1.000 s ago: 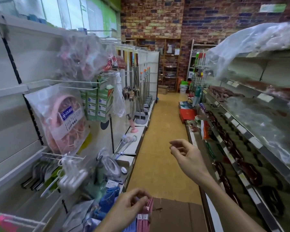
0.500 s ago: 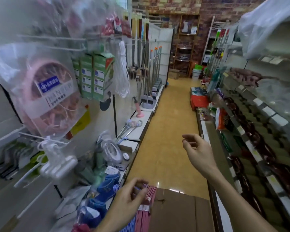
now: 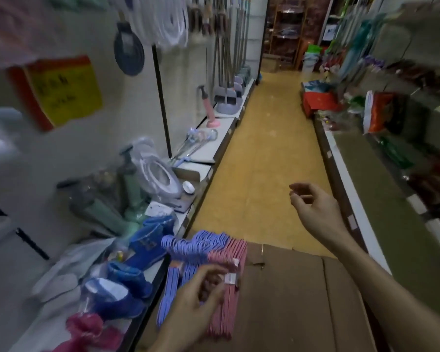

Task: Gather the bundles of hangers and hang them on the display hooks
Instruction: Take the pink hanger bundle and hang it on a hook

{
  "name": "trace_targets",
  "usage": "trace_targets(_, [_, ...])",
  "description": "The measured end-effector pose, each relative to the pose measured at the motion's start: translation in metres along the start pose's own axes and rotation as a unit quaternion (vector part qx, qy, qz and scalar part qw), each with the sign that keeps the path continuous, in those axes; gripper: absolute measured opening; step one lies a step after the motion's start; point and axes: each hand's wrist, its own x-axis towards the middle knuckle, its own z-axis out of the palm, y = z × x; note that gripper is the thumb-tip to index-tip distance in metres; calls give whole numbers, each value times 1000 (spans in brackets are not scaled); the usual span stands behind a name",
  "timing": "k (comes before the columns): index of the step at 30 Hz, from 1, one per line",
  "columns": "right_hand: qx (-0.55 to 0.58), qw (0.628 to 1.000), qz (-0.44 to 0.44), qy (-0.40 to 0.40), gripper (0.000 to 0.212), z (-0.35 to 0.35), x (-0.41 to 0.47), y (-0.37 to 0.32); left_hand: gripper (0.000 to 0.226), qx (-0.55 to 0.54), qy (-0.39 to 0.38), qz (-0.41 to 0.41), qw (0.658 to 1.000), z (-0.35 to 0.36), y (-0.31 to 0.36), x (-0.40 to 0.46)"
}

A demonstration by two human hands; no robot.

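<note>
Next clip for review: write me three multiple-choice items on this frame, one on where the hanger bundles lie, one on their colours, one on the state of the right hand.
1. Where do the bundles of thin plastic hangers lie?
A. on the brown cardboard box
B. on the yellow aisle floor
C. on a display hook

2. Which colours are the hanger bundles?
A. green and white
B. purple and pink
C. black and yellow

3. What is the right hand doing?
A. gripping a hanger bundle
B. pressing on the box
C. hanging in the air over the aisle, holding nothing

Key:
A, the bundles of thin plastic hangers rest on the left edge of the brown cardboard box.
B, the left bundles are purple, the right ones pink, under the left hand.
C, the right hand is raised over the yellow aisle floor, fingers loosely curled and empty.
</note>
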Motion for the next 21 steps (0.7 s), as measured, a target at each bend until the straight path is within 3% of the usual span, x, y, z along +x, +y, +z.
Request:
trace_targets(8, [-44, 999, 4, 9, 24, 129, -4, 145, 16, 13, -11, 79, 997, 37, -143, 81])
trace_targets(21, [2, 998, 50, -33, 22, 239, -15, 245, 14, 43, 27, 62, 997, 43, -234, 172])
